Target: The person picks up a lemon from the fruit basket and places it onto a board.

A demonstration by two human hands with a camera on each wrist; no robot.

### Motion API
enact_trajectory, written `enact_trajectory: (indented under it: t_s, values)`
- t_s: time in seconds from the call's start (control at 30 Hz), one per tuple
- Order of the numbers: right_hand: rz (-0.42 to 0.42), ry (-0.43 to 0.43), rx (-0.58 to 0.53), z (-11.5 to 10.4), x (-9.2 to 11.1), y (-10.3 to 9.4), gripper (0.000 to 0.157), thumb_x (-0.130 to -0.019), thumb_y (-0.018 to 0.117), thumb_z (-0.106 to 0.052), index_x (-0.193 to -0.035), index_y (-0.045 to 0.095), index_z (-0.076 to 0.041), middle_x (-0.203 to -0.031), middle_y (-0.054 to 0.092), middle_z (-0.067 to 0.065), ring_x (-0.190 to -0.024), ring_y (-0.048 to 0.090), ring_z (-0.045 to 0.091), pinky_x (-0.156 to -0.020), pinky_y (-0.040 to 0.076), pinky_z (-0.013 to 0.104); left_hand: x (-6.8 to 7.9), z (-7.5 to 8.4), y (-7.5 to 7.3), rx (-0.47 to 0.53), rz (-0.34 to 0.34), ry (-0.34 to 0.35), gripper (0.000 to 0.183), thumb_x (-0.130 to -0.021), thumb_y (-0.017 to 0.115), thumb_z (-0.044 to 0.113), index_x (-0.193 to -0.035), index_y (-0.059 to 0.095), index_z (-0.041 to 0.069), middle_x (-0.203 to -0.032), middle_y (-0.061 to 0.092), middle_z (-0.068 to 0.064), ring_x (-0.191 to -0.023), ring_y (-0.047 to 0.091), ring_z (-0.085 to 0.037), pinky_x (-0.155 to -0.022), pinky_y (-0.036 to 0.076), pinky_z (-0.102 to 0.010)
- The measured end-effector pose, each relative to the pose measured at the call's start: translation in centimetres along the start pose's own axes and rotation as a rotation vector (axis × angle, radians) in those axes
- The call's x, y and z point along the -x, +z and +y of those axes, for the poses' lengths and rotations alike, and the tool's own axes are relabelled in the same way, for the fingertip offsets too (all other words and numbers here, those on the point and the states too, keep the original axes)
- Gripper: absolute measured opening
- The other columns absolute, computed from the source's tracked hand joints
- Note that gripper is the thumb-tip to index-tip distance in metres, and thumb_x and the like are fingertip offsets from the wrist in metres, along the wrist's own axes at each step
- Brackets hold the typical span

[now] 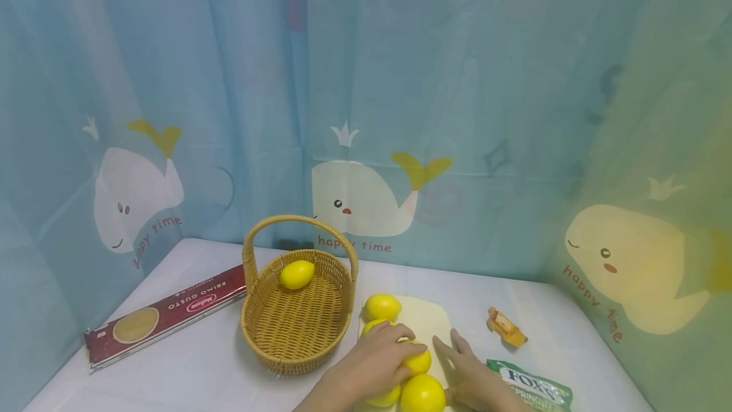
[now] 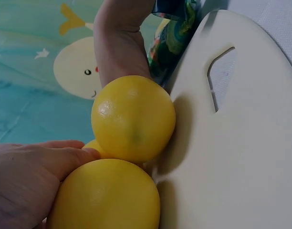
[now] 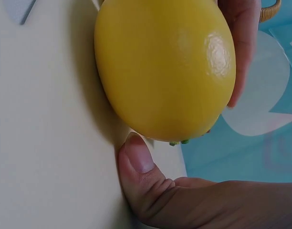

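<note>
Several yellow lemons (image 1: pixel 423 394) lie grouped on a cream cutting board (image 1: pixel 437 316). My left hand (image 1: pixel 374 358) reaches over the group from the left, its fingers extended across a lemon (image 1: pixel 420 361) and its thumb beside it. In the left wrist view that hand's fingers lie against a near lemon (image 2: pixel 105 198), partly hidden behind it. On the board's right side, my right hand (image 1: pixel 471 374) has its fingers spread. Its thumb (image 3: pixel 139 160) rests on the board right at the end of a large lemon (image 3: pixel 165 67) in the right wrist view.
A wicker basket (image 1: pixel 249 323) with one lemon (image 1: pixel 297 274) inside stands left of the board. Farther left lies a red spaghetti pack (image 1: pixel 171 313). An orange wrapped packet (image 1: pixel 506 327) and a green Fox's bag (image 1: pixel 532 386) sit at the right. Curtains (image 1: pixel 486 113) surround the white table.
</note>
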State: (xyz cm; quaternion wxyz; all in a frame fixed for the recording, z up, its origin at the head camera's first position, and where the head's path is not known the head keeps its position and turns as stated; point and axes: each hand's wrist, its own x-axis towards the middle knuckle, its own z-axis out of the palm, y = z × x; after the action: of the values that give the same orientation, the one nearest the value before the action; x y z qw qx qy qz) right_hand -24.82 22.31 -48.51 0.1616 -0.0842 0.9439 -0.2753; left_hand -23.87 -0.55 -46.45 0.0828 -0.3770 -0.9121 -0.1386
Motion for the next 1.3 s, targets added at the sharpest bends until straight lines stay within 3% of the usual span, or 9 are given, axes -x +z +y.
enact_trajectory:
  t_s: [0.17, 0.5, 1.1, 1.3]
  values:
    - [-0.009, -0.014, -0.021, 0.0, 0.1, -0.1, 0.102, -0.058, 0.083, -0.033, -0.145, 0.037, -0.01, -0.153, 0.008, 0.033, -0.134, 0.022, 0.057, -0.098, 0.034, 0.07, 0.0, 0.0, -0.1, 0.019, 0.016, 0.007, 0.036, -0.09, 0.062, 0.027, -0.126, 0.06, 0.029, -0.127, 0.059, 0.011, -0.12, 0.051, -0.004, -0.113, 0.036, -0.042]
    - [0.0, 0.003, 0.04, -0.3, 0.2, -0.1, 0.1, -0.058, 0.084, -0.034, -0.145, 0.039, -0.012, -0.152, 0.012, 0.032, -0.132, 0.028, 0.055, -0.093, 0.042, 0.066, -0.1, 0.2, -0.2, 0.034, 0.017, -0.007, 0.033, -0.089, 0.063, 0.025, -0.122, 0.062, 0.026, -0.126, 0.06, 0.013, -0.12, 0.053, -0.003, -0.111, 0.037, -0.045]
    - [-0.005, 0.016, 0.055, -0.3, 0.1, 0.0, 0.104, -0.056, 0.081, -0.047, -0.145, 0.04, -0.013, -0.153, 0.013, 0.031, -0.132, 0.027, 0.055, -0.094, 0.038, 0.07, 0.0, 0.1, -0.1, 0.036, 0.054, -0.023, 0.033, -0.089, 0.063, 0.027, -0.121, 0.062, 0.026, -0.126, 0.06, 0.01, -0.12, 0.053, -0.006, -0.112, 0.036, -0.042]
    - [-0.007, 0.029, 0.047, -0.2, 0.1, -0.1, 0.106, -0.053, 0.081, -0.048, -0.145, 0.039, -0.014, -0.153, 0.012, 0.031, -0.133, 0.025, 0.056, -0.095, 0.035, 0.072, 0.1, 0.1, -1.3, 0.001, 0.082, -0.028, 0.033, -0.089, 0.062, 0.029, -0.123, 0.061, 0.027, -0.128, 0.059, 0.009, -0.121, 0.053, -0.009, -0.111, 0.038, -0.041]
